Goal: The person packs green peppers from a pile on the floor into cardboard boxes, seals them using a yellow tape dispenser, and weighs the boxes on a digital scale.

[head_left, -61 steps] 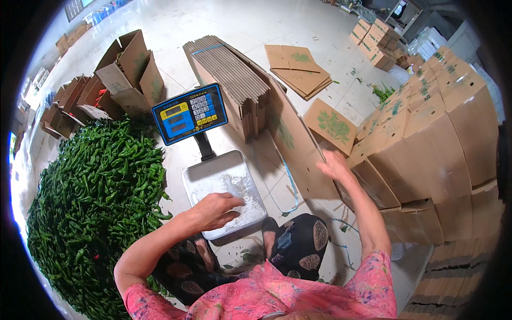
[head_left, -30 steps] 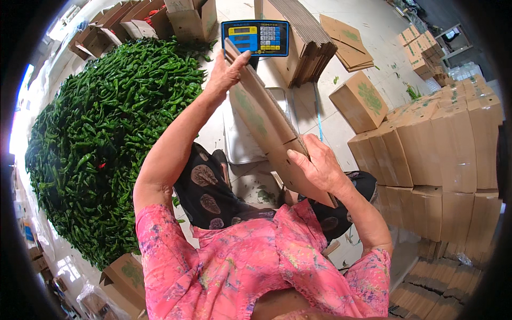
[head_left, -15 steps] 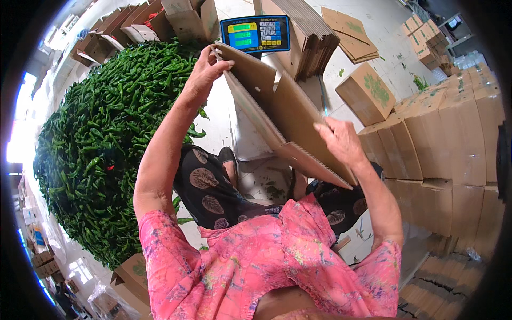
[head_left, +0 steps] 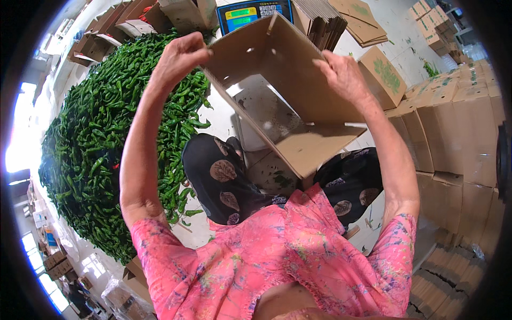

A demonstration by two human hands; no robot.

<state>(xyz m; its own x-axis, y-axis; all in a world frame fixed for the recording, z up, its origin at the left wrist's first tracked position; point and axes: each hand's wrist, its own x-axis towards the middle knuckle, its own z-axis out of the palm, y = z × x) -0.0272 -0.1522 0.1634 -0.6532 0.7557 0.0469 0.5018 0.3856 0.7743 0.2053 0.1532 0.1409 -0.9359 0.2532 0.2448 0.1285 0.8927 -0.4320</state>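
Observation:
Between my two hands a brown cardboard box (head_left: 329,96) hangs spread into a four-sided frame, and I can see through it to the floor and the scale's platform (head_left: 261,109). My left hand (head_left: 184,56) is closed on its upper left edge. On the right, my right hand (head_left: 344,74) grips the edge of the far right wall. Past the box's far edge stands a digital scale display (head_left: 250,16) with a blue face, partly hidden by the cardboard. A large heap of green peppers (head_left: 117,144) lies left of my left forearm.
Flattened cartons (head_left: 320,21) stand stacked behind the box, with loose flat sheets (head_left: 362,21) beside them. A closed carton (head_left: 383,76) sits right of my right hand. Piled cartons (head_left: 453,122) line the right side. Open boxes (head_left: 136,18) stand beyond the peppers.
The carton has gone from nearly flat to opened out into a box frame. My hands moved: the left slightly left, the right up along the cardboard. The display is now more covered.

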